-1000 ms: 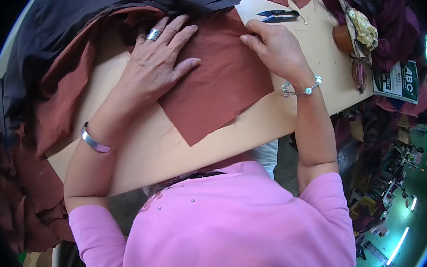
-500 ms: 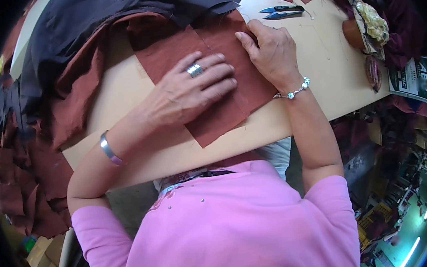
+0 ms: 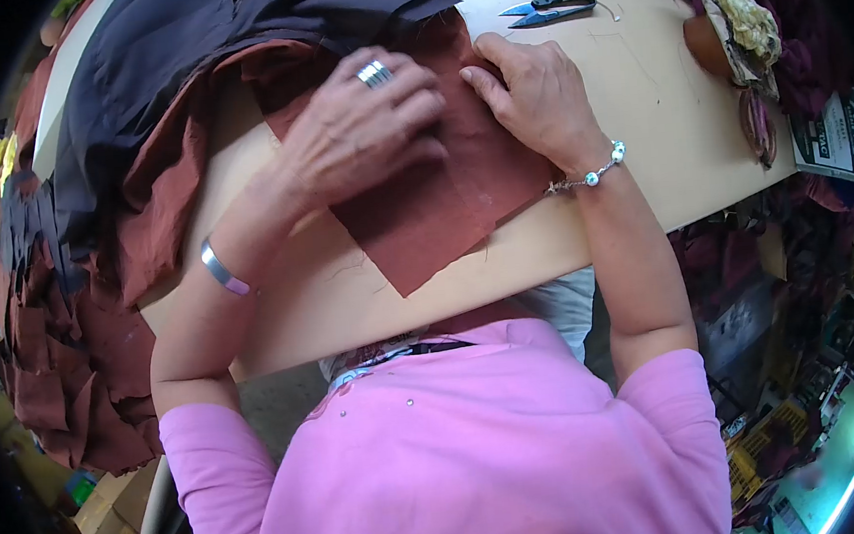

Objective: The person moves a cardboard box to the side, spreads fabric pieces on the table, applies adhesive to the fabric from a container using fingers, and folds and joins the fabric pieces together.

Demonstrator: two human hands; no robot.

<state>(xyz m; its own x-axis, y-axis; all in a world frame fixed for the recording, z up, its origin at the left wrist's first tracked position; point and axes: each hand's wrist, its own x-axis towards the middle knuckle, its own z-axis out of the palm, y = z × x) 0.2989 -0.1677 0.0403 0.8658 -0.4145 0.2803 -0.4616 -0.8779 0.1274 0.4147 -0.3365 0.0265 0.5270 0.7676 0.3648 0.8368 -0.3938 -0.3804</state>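
Note:
A rust-red cloth piece [image 3: 433, 221] lies on the pale table, its lower corner near the front edge. Over its left part is my left hand [image 3: 366, 126], fingers curled and blurred; whether they hold cloth is hidden. My right hand [image 3: 534, 93] pinches the cloth's upper right edge between thumb and forefinger. Just above that hand rest thread snips [image 3: 547, 10] with blue blades. Dark grey fabric [image 3: 171, 66] is heaped beyond the cloth, with more rust-red fabric [image 3: 165, 192] beneath it on the left.
The pale table [image 3: 640, 170] slopes across the view. At its right are a brown container [image 3: 709, 47], a crumpled yellowish bundle [image 3: 744, 21] and a green-and-white ABC packet [image 3: 843, 139]. Rust-red cloth strips [image 3: 76, 395] hang at the left; boxes [image 3: 116, 517] stand below.
My left hand moved down onto the cloth, then back up, its fingers now more curled. My right hand stays at the cloth's upper right edge. The view has shifted slightly.

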